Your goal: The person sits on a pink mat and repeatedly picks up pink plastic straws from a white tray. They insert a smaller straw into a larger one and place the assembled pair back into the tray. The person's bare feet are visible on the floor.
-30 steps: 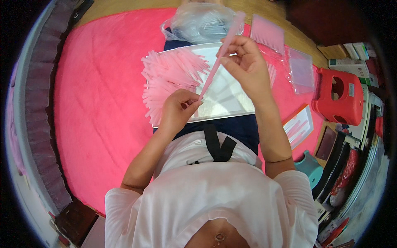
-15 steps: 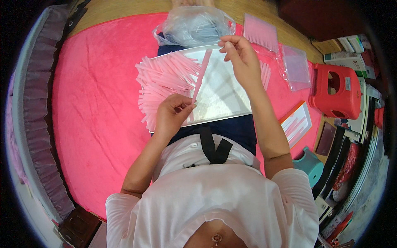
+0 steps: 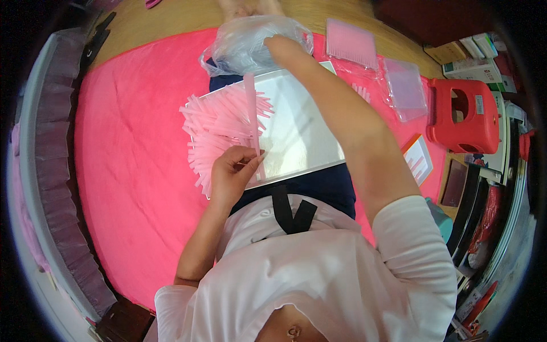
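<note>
Left hand [image 3: 235, 171] pinches one pink strip [image 3: 251, 114] upright over the tray [image 3: 307, 137]; right hand [image 3: 283, 45] reaches into the plastic bag [image 3: 245, 43], grip hidden. Loose pinch risks dropping it onto the strip pile [image 3: 213, 128].

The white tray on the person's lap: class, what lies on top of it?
On the white tray lies a fanned pile of pink strips, covering its left part. The left hand holds one strip upright over it. The tray's near edge rests on dark fabric.

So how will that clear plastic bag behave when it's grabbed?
The clear plastic bag looks thin and crumpled, so probably floppy and light. Its glossy film may slip. The right hand reaching into it suggests the open mouth collapses easily.
</note>
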{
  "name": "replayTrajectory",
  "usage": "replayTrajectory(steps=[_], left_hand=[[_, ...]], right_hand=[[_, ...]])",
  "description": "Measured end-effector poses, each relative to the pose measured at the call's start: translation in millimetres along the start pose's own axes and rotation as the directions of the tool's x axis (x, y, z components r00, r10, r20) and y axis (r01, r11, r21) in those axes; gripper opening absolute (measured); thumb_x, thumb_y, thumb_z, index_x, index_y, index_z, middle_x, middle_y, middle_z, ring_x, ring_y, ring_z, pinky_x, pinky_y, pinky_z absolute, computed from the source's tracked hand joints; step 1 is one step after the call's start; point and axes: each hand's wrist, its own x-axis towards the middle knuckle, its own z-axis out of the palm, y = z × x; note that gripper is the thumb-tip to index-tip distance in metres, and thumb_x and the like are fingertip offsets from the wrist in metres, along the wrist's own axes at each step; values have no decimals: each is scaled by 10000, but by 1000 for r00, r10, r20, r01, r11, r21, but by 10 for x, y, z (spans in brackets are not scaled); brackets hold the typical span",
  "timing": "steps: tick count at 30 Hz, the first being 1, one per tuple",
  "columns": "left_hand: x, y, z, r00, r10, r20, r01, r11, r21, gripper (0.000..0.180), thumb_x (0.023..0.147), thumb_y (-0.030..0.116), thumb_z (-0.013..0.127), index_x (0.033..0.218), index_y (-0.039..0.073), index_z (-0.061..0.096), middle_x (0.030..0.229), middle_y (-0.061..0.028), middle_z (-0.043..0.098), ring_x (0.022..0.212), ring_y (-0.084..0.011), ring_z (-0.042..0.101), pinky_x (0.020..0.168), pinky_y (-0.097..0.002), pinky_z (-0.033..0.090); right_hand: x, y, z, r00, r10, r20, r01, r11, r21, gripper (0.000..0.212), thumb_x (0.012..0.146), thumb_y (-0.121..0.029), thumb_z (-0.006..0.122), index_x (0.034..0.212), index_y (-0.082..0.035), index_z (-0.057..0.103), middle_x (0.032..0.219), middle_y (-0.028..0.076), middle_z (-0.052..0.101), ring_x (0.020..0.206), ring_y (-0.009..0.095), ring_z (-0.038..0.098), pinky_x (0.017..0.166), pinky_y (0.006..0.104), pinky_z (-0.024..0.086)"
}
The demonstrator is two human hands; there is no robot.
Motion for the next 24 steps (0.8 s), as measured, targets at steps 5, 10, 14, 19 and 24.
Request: replayTrajectory(steps=[5,10,14,19,24], left_hand=[[14,31,-14,1000,-14,19,14,999,31,87,875,10,701,949,-32,683,919,-51,627,763,-91,577,686,-219,467],[36,17,-37,1000,9,21,-8,1000,-11,89,877,7,696,955,-34,685,924,-50,627,769,-91,579,687,-223,470],[24,21,14,999,36,1,-36,999,5,87,880,25,698,951,-25,690,892,-43,625,759,-95,581,678,-228,470],[11,68,18,995,97,-10,-94,980,177,99,861,41,714,943,-9,690,857,-31,620,752,-90,573,662,-229,463],[5,88,-7,994,106,8,-104,957,270,121,846,69,735,940,6,691,850,-21,617,735,-89,566,642,-226,449]], right_hand=[[48,-48,-18,990,113,78,-111,993,-31,244,823,-28,544,1019,-51,689,1067,204,662,1003,373,650,843,465,532],[-17,-116,-142,996,87,-15,-88,992,-92,208,832,-44,539,954,-58,706,1032,183,678,955,372,661,814,449,542],[-211,-182,-340,956,41,-292,-44,999,-5,163,850,-73,571,952,-49,696,933,152,683,825,307,674,728,410,539],[-630,-212,-1071,983,180,-17,-90,569,818,168,943,-191,617,972,-28,649,748,24,551,710,89,538,629,243,444],[-1169,-308,-1746,996,44,-82,68,255,965,185,975,-193,584,1004,-19,640,738,-4,567,655,60,516,601,217,408]])
